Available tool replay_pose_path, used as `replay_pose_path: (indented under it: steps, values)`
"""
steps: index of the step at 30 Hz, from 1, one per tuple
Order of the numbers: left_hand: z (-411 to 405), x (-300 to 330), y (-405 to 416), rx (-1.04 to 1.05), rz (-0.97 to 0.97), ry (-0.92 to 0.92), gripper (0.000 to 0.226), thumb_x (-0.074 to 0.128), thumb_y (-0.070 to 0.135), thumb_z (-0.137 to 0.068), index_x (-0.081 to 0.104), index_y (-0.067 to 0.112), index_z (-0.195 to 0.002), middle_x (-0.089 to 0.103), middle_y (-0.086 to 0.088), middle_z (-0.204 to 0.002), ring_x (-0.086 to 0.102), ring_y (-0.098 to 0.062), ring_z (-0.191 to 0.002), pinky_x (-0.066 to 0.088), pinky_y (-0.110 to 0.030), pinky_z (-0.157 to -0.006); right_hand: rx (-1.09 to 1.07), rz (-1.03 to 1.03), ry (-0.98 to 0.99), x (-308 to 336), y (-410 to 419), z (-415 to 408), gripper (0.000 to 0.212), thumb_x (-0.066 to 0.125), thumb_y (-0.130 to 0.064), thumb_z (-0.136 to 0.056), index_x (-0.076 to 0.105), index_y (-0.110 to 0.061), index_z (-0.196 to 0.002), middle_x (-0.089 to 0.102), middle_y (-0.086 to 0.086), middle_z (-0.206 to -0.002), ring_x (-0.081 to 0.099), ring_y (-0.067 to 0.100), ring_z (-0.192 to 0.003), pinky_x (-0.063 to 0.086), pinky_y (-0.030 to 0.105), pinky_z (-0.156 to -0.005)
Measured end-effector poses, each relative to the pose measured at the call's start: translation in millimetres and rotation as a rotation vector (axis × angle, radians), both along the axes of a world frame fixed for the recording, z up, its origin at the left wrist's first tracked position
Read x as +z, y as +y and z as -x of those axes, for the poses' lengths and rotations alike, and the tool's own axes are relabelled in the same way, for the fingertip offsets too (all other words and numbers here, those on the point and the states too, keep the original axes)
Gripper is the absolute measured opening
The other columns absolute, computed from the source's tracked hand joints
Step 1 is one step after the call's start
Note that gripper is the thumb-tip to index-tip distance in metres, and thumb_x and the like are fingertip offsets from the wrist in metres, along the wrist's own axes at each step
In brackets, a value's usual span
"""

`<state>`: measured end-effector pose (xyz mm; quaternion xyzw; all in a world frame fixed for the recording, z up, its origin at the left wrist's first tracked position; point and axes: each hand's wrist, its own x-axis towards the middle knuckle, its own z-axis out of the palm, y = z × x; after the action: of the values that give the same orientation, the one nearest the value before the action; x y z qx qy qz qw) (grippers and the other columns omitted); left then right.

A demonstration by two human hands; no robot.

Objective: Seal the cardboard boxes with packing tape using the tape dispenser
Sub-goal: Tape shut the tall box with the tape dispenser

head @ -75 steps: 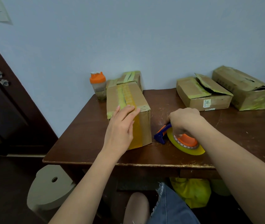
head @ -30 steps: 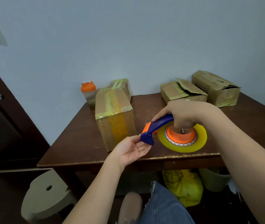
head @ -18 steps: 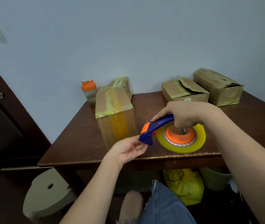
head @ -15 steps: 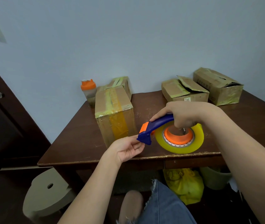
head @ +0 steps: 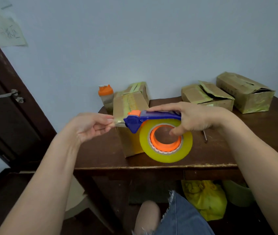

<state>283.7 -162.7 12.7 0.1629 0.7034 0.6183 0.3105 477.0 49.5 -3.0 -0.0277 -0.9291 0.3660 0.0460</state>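
The right hand (head: 196,118) grasps the tape dispenser (head: 153,131) above the counter (head: 236,150); the left hand (head: 90,126) pinches its tape end (head: 118,122).

- Soft, even light fills the room; the pale blue painted wall (head: 151,39) looks flat and slightly dim, greyer toward the 12 o'clock edge.
- No hard shadows; only a faint one under the translucent yellow tape roll (head: 166,141) on the dark brown wooden table (head: 253,133).
- Under the table, toward 6 o'clock, it goes murky.
- The left hand (head: 90,126) is smeared with motion blur, fingertips indistinct.
- Wide-angle bending shows at 9 o'clock: the dark wooden door frame (head: 4,68) leans steeply.
- The paper sheet (head: 10,31) at 10 o'clock is soft, its marks unreadable.
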Motion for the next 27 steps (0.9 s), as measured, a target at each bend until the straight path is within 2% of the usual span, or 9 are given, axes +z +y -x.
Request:
replay_pose_path:
  steps: [4,7,9,11,14,17,21,24,27]
  values:
    - [15.0,10.3,-16.3,0.041,-0.01,0.061,0.015,0.053,-0.012,-0.089,0.064,-0.003,-0.093,0.072,-0.008,-0.067,0.07,-0.011,-0.056,0.055,-0.017,-0.052,-0.016,-0.103,0.088,9.0,1.7,2.8,0.085,0.071,-0.005,-0.074,0.044,-0.067,-0.125,0.057,-0.003,-0.131,0.061,0.024,-0.109,0.051,0.048,-0.094]
    - [15.0,4.9,-13.6,0.027,-0.041,0.056,0.011,0.057,-0.008,-0.089,0.063,-0.002,-0.097,0.072,-0.008,-0.069,0.069,-0.011,-0.057,0.055,-0.018,-0.053,-0.063,-0.179,0.143,12.3,3.6,2.2,0.084,0.07,-0.003,-0.077,0.043,-0.069,-0.122,0.054,-0.008,-0.121,0.058,0.013,-0.1,0.05,0.033,-0.091]
    - [12.1,-0.4,-9.0,-0.005,-0.039,0.055,0.01,0.064,0.003,-0.088,0.064,-0.002,-0.097,0.071,-0.01,-0.073,0.068,-0.012,-0.058,0.056,-0.019,-0.054,-0.096,-0.229,0.147,13.0,4.1,1.3,0.08,0.068,-0.004,-0.081,0.043,-0.068,-0.123,0.049,-0.008,-0.109,0.053,0.01,-0.091,0.045,0.027,-0.084]
    - [10.5,-5.8,-2.0,-0.014,-0.003,0.086,0.024,0.072,0.017,-0.082,0.067,-0.001,-0.096,0.067,-0.008,-0.073,0.064,-0.012,-0.06,0.054,-0.02,-0.054,-0.112,-0.265,0.144,14.3,1.9,0.8,0.079,0.064,-0.001,-0.083,0.043,-0.067,-0.122,0.046,-0.004,-0.107,0.051,0.012,-0.088,0.045,0.026,-0.079]
    - [14.4,-11.0,11.4,0.117,0.04,0.215,0.021,0.077,0.016,-0.082,0.07,-0.001,-0.091,0.064,-0.007,-0.068,0.057,-0.014,-0.062,0.048,-0.021,-0.054,-0.115,-0.289,0.166,15.3,-1.3,1.9,0.078,0.063,-0.002,-0.085,0.038,-0.067,-0.12,0.045,-0.003,-0.106,0.05,0.012,-0.088,0.04,0.018,-0.073]
    - [17.0,-8.7,22.2,0.272,0.036,0.34,0.013,0.073,0.012,-0.085,0.069,-0.001,-0.084,0.064,-0.005,-0.06,0.054,-0.017,-0.058,0.042,-0.025,-0.056,-0.129,-0.298,0.177,14.4,-2.7,4.0,0.074,0.066,-0.01,-0.085,0.037,-0.064,-0.128,0.042,-0.007,-0.102,0.049,0.012,-0.083,0.035,0.016,-0.067]
    - [27.4,10.6,22.4,0.454,0.014,0.508,0.017,0.067,0.01,-0.087,0.065,0.003,-0.071,0.06,-0.006,-0.065,0.052,-0.016,-0.055,0.039,-0.025,-0.054,-0.14,-0.251,0.204,8.4,0.6,2.3,0.085,0.069,-0.009,-0.081,0.031,-0.068,-0.129,0.039,-0.015,-0.098,0.048,0.009,-0.08,0.038,0.014,-0.062]
    - [42.6,22.4,9.4,0.549,0.033,0.618,0.021,0.066,0.014,-0.088,0.064,0.004,-0.07,0.06,-0.005,-0.068,0.052,-0.015,-0.058,0.042,-0.026,-0.058,-0.155,-0.289,0.253,5.6,12.7,-5.4,0.079,0.072,-0.011,-0.082,0.036,-0.069,-0.121,0.042,-0.01,-0.097,0.049,0.012,-0.084,0.04,0.02,-0.072]
    - [38.5,5.1,7.0,0.505,0.059,0.556,0.021,0.065,0.013,-0.09,0.065,0.008,-0.069,0.062,-0.005,-0.068,0.055,-0.015,-0.061,0.044,-0.025,-0.058,-0.187,-0.346,0.291,7.2,27.2,-12.5,0.074,0.071,-0.007,-0.082,0.041,-0.065,-0.117,0.046,-0.001,-0.101,0.049,0.021,-0.093,0.043,0.034,-0.085]
